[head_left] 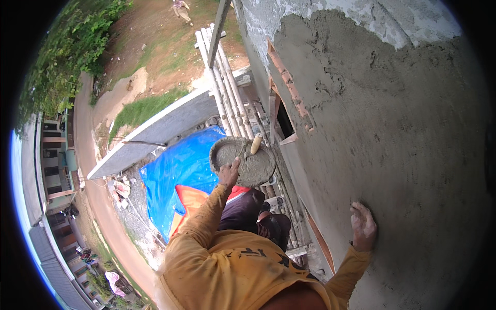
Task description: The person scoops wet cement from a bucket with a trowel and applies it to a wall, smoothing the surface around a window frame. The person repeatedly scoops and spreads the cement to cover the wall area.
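My left hand grips the near rim of a round, shallow mortar pan, its thumb lying over the edge. Wet grey mortar fills part of the pan. A trowel's pale handle sticks up from the pan's right side; its blade is not plain to see. On the right, my right hand rests against the grey plastered wall, holding nothing that I can see, fingers slightly bent and apart.
A bamboo pole platform runs along the wall beneath me. Beside the wall is a window opening with a wooden frame. Lower down lie a blue tarp and a low concrete wall. A person is far off on the ground.
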{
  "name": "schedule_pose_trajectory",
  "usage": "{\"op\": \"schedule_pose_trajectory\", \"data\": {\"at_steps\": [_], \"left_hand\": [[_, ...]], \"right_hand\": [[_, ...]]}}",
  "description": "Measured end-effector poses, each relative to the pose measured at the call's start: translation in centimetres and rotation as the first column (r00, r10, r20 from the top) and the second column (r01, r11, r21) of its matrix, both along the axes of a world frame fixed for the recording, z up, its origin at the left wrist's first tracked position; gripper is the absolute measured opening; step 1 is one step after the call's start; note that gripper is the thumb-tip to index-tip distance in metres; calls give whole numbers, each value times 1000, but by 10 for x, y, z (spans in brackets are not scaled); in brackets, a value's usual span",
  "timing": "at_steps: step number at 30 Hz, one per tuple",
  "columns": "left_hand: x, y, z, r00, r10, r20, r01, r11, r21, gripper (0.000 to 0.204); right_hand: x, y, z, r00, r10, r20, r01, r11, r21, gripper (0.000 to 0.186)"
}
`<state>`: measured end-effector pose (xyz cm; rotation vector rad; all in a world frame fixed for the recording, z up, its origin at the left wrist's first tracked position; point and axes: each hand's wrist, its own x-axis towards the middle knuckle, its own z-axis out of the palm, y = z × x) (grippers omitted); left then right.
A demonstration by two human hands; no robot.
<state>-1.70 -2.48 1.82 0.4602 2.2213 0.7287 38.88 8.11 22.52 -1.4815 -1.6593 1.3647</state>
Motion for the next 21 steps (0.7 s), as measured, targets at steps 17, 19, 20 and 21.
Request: {"op": "schedule_pose_trajectory", "data": {"at_steps": [17,19,20,21], "left_hand": [[-156,45,138,962,263,-73,-254,960,118,62],[-178,55,121,972,216,-95,-201,968,149,63],[-191,65,105,976,193,-98,-175,969,172,63],[-205,74,83,982,134,-132,-114,983,146,63]], "right_hand": [[-10,5,-17,985,-152,77,144,985,99,28],[-16,7,-16,965,-227,132,219,973,72,29],[-23,8,-13,947,-230,225,220,973,69,29],[-31,9,-12,921,-226,317,220,974,56,29]]}}
